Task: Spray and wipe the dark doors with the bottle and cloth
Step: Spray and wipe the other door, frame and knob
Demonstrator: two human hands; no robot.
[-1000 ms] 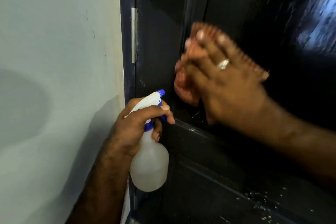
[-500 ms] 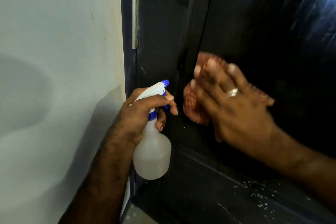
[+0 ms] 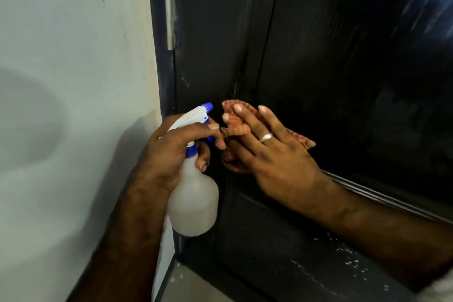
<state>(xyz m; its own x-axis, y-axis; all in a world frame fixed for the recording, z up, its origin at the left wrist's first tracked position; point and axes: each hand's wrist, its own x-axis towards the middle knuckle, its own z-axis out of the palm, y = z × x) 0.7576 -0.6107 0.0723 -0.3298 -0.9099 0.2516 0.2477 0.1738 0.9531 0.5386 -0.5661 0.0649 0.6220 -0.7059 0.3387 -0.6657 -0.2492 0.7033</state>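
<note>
The right hand (image 3: 277, 154) is lying flat over the reddish cloth (image 3: 235, 127), hiding most of it. The left hand (image 3: 171, 152) is covering the spray bottle's (image 3: 193, 201) neck and trigger. At 3 o'clock, the dark door (image 3: 343, 68) is running off the edge, its shiny part looking blurry.

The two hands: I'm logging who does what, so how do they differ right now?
The left hand is curled shut around the spray bottle; the right hand lies flat, pressing the cloth on the dark door. The right hand wears a ring; none shows on the left hand. Both are bare.
</note>
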